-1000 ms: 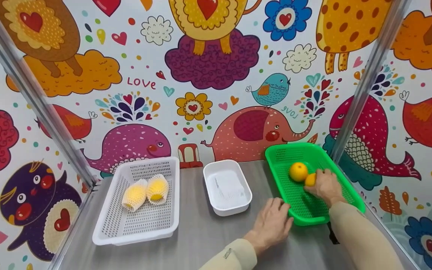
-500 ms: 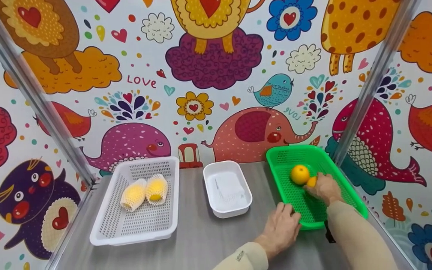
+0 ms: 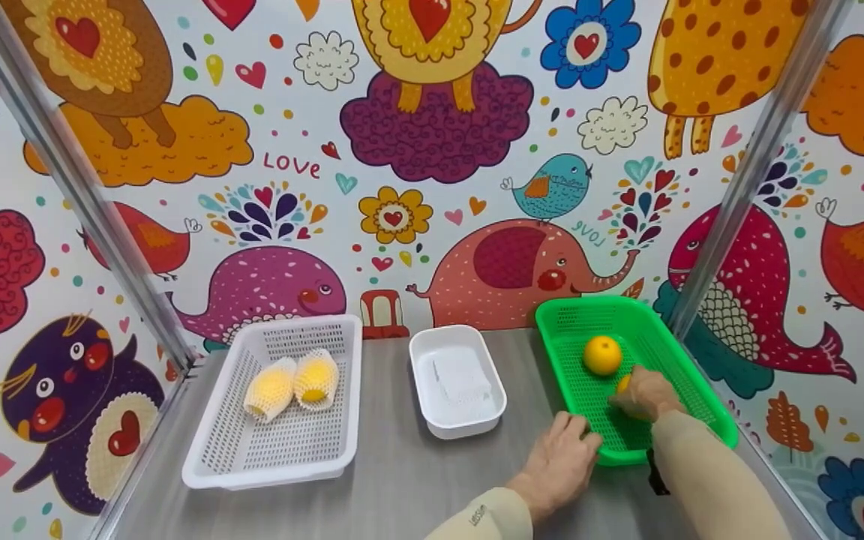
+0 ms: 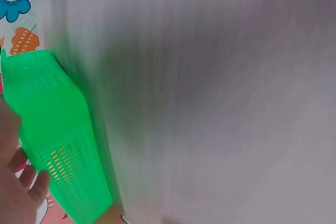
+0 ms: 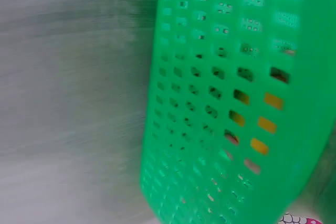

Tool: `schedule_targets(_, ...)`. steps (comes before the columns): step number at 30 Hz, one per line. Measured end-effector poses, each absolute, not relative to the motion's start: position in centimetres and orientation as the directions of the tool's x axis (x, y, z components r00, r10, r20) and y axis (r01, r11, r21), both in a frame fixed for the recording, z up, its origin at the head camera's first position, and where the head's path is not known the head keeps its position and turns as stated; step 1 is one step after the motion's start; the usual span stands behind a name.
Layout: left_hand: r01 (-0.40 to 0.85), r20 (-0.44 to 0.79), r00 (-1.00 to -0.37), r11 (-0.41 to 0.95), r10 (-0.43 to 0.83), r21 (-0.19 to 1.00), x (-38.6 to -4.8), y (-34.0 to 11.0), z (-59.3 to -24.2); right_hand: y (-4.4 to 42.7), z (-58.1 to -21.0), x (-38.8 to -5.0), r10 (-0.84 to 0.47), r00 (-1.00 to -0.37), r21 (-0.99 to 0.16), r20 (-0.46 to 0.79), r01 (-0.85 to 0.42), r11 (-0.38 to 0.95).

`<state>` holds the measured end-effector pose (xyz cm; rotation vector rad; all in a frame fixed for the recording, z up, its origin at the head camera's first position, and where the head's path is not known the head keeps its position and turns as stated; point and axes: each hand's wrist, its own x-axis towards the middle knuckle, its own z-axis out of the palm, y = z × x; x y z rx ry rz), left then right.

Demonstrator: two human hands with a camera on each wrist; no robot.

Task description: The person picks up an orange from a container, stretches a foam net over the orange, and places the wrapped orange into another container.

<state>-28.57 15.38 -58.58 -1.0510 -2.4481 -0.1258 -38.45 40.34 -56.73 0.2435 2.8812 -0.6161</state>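
At the right of the head view lies a green plastic basket [image 3: 593,304] with an orange [image 3: 602,355] standing by itself inside. Within this basket, my right hand [image 3: 649,395] holds a second orange [image 3: 622,384], most of it hidden behind the fingers. My left hand [image 3: 559,461] grips the rim at the basket's near left corner; the left wrist view has those fingers [image 4: 38,187] at the rim. Through the holes of the green wall [image 5: 310,30], the right wrist view shows patches of orange.
A white plastic basket [image 3: 199,442] on the left holds two yellow fruits [image 3: 271,390] in foam nets. Between the baskets stands a small white tray [image 3: 469,427] with a flat clear item inside. Behind the grey table [image 3: 394,480] rises a cartoon-patterned wall.
My right hand has moved the held orange a little towards the near side, and a gap now shows between it and the other orange. The left hand stays at the rim.
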Motion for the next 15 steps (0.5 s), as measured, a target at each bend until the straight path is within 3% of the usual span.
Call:
schedule_targets(8, 0.752, 0.406, -0.561, 0.649, 0.722, -0.115, -28.5, 14.7, -57.9, 40.4, -56.0, -37.7, 0.131, -0.966, -0.39, -0.222, 0.211, 0.896)
schedule_targets(15, 0.752, 0.4, -0.577, 0.654, 0.712, -0.08, -28.2, 14.3, -57.9, 39.5, -54.9, -37.7, 0.134, -0.976, -0.406, -0.172, 0.194, 0.893)
